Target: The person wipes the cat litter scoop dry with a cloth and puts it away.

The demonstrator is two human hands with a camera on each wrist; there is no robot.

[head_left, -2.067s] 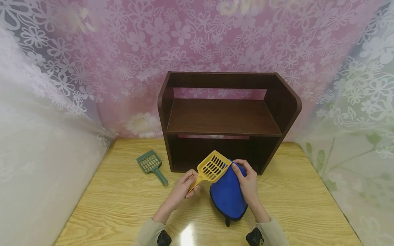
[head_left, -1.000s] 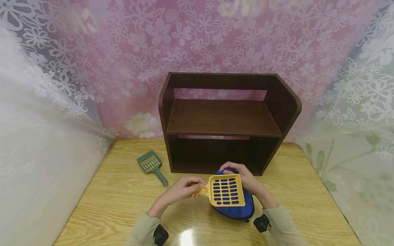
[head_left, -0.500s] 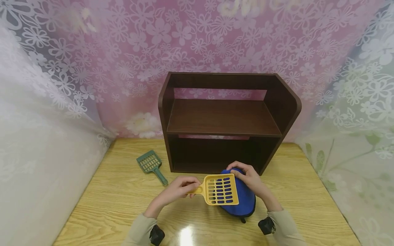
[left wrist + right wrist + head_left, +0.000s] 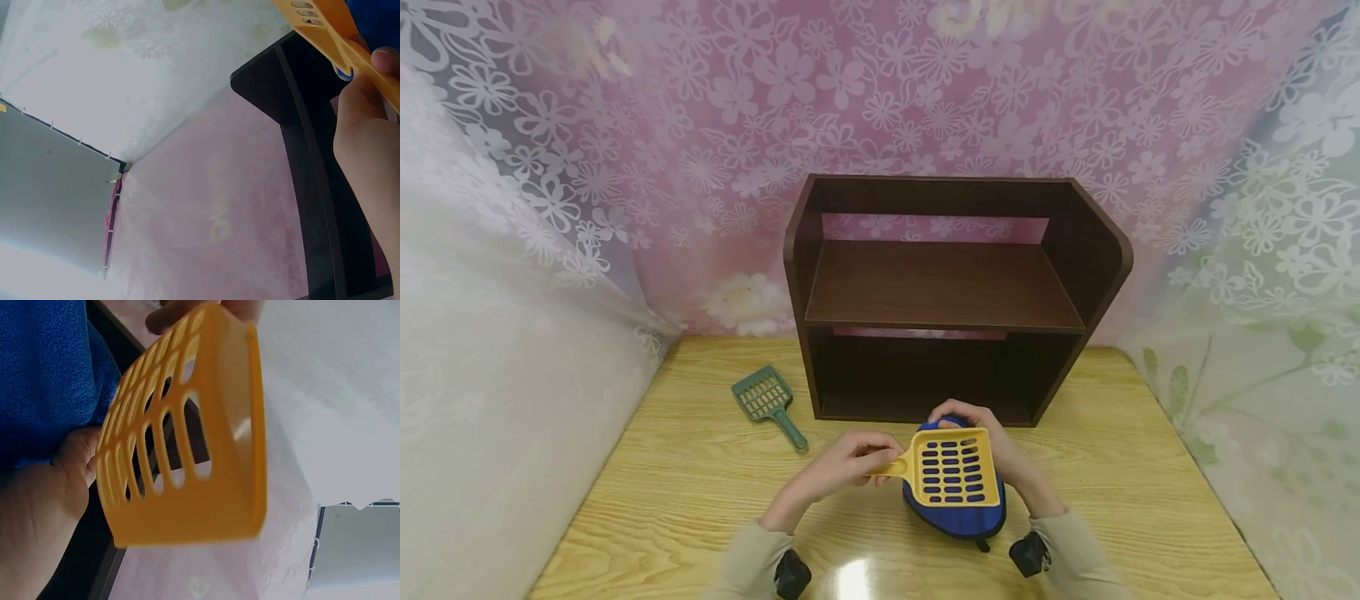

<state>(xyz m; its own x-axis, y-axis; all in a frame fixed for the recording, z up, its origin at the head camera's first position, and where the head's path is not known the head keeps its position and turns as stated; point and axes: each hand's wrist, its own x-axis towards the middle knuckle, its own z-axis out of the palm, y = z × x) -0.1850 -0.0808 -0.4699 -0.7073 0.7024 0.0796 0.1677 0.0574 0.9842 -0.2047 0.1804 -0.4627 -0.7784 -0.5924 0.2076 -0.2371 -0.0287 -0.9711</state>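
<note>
In the head view, my left hand (image 4: pixel 850 462) pinches the handle of a yellow slotted litter scoop (image 4: pixel 941 467), its head pointing right. Behind and below the scoop is a blue terry-cloth mitt-like piece (image 4: pixel 958 523) with black edging and a small black loop. My right hand (image 4: pixel 996 437) grips its upper end, fingers partly hidden by the scoop. The right wrist view shows the scoop (image 4: pixel 187 519) close up beside the blue cloth (image 4: pixel 44 375). From the left wrist, the thumb lies along the scoop's handle (image 4: pixel 375 75). Whether the cloth touches the scoop's underside I cannot tell.
A green litter scoop (image 4: pixel 777 412) lies on the wooden table (image 4: pixel 662 500) at the left. Behind the hands stands a dark brown two-level shelf (image 4: pixel 947 283). Floral curtains (image 4: pixel 715 150) enclose the back and both sides.
The scoop has swung from slanting up and away to lying crosswise. In the last half second it shifts slightly right, while the right hand brings the blue cloth left behind it.
</note>
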